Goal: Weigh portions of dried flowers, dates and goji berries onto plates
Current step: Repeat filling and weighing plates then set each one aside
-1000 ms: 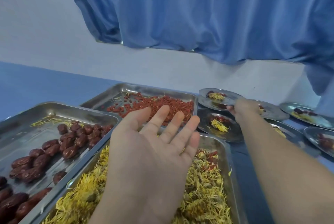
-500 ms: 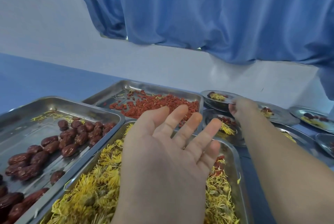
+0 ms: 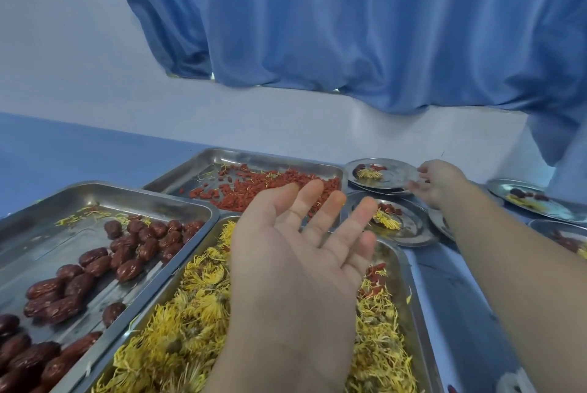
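Head view of the sorting table. Left hand (image 3: 295, 265) is held palm up with fingers spread and nothing in it, above the tray of dried flowers (image 3: 416, 303), whose yellow petals carry a few red berries near the right wall. Right hand (image 3: 440, 181) reaches to the far plate (image 3: 397, 172); its fingertips meet the plate's right rim (whether they pinch the rim or merely touch it cannot be told). That plate rests on another plate and bears a small heap of yellow flowers, a dark date and some red berries. Just in front lies a second plate (image 3: 413, 229) with flowers and berries, partly hidden by the left fingers. The tray of goji berries (image 3: 190, 175) stands at the back, touching the far plate's left side; the tray of dates (image 3: 38, 221) lies at left. More filled plates (image 3: 559, 208) sit at the right edge. A blue curtain (image 3: 365, 27) hangs behind.
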The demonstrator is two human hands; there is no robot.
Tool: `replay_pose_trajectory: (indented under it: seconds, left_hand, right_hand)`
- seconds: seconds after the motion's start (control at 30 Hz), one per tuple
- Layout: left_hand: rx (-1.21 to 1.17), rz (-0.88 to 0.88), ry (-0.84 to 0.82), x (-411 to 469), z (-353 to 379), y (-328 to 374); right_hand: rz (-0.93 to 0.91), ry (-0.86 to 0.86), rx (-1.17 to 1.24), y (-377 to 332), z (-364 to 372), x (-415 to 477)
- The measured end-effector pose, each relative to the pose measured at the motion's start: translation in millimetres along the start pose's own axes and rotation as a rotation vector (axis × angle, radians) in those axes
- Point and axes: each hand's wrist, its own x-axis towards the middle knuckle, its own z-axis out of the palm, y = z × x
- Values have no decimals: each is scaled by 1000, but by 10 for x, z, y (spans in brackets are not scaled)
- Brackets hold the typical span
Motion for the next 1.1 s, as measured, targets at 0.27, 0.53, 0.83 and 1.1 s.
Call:
replay_pose_trajectory:
  seconds: [0.27, 0.53, 0.83, 1.1]
  left_hand:
    - [51, -14, -61, -45, -23, -96]
    - [253, -113, -211, -253, 171, -413]
    - [422, -239, -380, -604, 307, -878]
    - [494, -163, -251, -755, 113, -1096]
  right_hand:
    - [33, -175, 74, -169, -321, -625]
    - [-3, -370, 0, -438, -1354, -1835]
    - [-11, -350, 48, -340, -2842, -2820]
    - [-567, 161, -592, 295, -3444, -2913]
